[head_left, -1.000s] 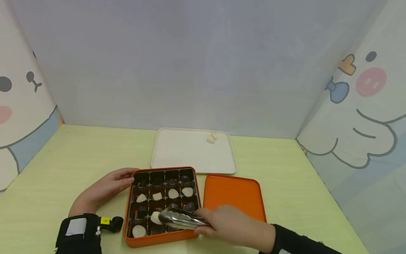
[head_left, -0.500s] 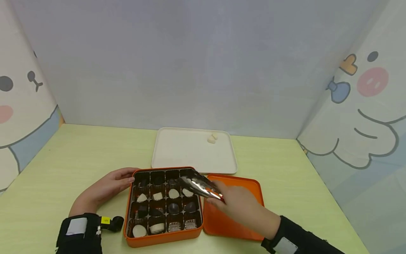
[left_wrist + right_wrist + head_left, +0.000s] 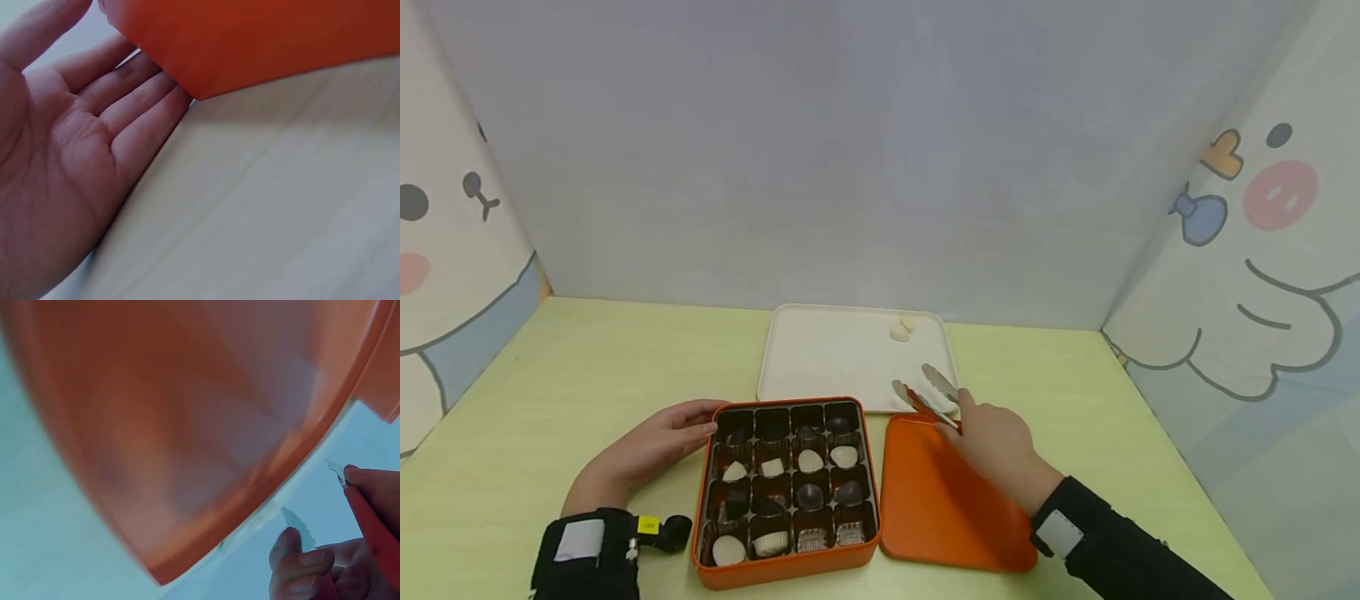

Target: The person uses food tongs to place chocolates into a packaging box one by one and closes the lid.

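In the head view an orange box (image 3: 786, 573) holds a divided tray of dark and white chocolates, such as a white chocolate (image 3: 844, 456). My left hand (image 3: 651, 450) rests against the box's far left corner; in the left wrist view its fingers (image 3: 147, 125) lie fairly straight along the orange side. Metal tongs (image 3: 942, 385) are in my right hand (image 3: 1000, 442), which grips them over the far edge of the orange lid (image 3: 958, 508). The tongs' ends are spread apart near the white tray (image 3: 827, 358), with nothing between them. Red grips show in the right wrist view.
Small white pieces (image 3: 900, 330) lie on the tray's far right part. The lid lies to the right of the box, close beside it. A grey wall (image 3: 880, 167) stands behind the pale yellow table (image 3: 647, 350), with printed cartoon panels at both sides.
The tongs set a white chocolate down in a front compartment, then lifted away. My right hand has swung them up and right towards the tray, and their ends have spread. My left hand has stayed put.
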`<state>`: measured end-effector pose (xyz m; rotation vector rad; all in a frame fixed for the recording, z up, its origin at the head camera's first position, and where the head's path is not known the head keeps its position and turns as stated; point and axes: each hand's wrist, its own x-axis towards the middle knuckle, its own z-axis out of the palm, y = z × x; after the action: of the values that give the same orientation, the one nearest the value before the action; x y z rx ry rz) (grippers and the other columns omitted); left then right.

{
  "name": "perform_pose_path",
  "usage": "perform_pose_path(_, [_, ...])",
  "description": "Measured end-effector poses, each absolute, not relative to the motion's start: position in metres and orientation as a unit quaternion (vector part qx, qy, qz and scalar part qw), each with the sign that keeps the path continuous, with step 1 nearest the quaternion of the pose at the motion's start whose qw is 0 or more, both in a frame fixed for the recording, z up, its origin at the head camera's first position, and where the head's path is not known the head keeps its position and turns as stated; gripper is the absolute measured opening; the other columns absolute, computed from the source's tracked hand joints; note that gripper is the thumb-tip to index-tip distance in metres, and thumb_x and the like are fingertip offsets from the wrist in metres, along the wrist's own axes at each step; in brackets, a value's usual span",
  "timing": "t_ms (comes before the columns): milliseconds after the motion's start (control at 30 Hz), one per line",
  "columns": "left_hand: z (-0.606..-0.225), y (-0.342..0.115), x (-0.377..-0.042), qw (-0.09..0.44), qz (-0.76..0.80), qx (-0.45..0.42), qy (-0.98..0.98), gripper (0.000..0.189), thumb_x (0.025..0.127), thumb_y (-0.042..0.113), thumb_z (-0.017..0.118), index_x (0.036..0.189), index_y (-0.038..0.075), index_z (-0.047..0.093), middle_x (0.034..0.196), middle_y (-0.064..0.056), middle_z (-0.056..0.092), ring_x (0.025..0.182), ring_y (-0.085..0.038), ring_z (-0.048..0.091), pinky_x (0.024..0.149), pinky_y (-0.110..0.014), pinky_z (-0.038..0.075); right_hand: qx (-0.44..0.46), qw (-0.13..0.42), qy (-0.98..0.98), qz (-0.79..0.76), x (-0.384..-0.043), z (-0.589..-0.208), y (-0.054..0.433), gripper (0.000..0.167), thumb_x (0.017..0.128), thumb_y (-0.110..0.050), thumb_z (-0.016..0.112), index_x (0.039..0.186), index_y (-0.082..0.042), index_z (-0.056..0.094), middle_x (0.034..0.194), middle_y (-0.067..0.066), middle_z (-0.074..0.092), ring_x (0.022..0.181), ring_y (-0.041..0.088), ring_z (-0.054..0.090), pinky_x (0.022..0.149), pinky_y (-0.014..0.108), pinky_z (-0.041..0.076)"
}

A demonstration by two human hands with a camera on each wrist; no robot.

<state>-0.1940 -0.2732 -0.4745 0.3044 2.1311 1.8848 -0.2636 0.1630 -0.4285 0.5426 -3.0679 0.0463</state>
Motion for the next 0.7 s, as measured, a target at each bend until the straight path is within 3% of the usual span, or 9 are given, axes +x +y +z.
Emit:
perform_pose_path(267, [-0.477, -0.275, -0.195, 0.14, 0.651, 0.106, 0.738, 0.055, 0.103, 0.021, 0.052, 0.144, -0.01, 0.034, 0.141, -0.028, 0.043, 0.119, -0.011, 0.052, 0.095, -0.021, 0.043, 0.191, 0.023, -0.98, -0.06, -0.285, -0.435, 0.152, 0.052, 0.092, -0.048, 0.065, 0.116, -0.003, 0.055, 0.053, 0.003, 0.047, 0.043, 0.017, 0.046, 0.039, 0.027, 0.038])
perform_pose_path(467, [-0.477, -0.276, -0.194, 0.141, 0.653, 0.104, 0.736, 0.055, 0.103, 0.02, 0.052, 0.144, -0.01, 0.033, 0.141, -0.027, 0.043, 0.118, -0.009, 0.052, 0.095, -0.021, 0.043, 0.189, 0.014, -0.978, -0.087, -0.302, -0.442, 0.142, 0.046, 0.094, -0.047, 0.062, 0.107, -0.004, 0.054, 0.054, 0.005, 0.047, 0.043, 0.017, 0.047, 0.039, 0.026, 0.038])
perform_pose_path(700, [-0.473, -0.274, -0.193, 0.144, 0.655, 0.104, 0.734, 0.054, 0.103, 0.02, 0.052, 0.144, -0.01, 0.035, 0.14, -0.026, 0.045, 0.118, -0.011, 0.053, 0.095, -0.022, 0.044, 0.172, -0.002, -0.972, -0.162, -0.317, -0.447, 0.125, 0.059, 0.098, -0.047, 0.055, 0.13, 0.002, 0.053, 0.05, 0.006, 0.048, 0.04, 0.019, 0.048, 0.04, 0.03, 0.045])
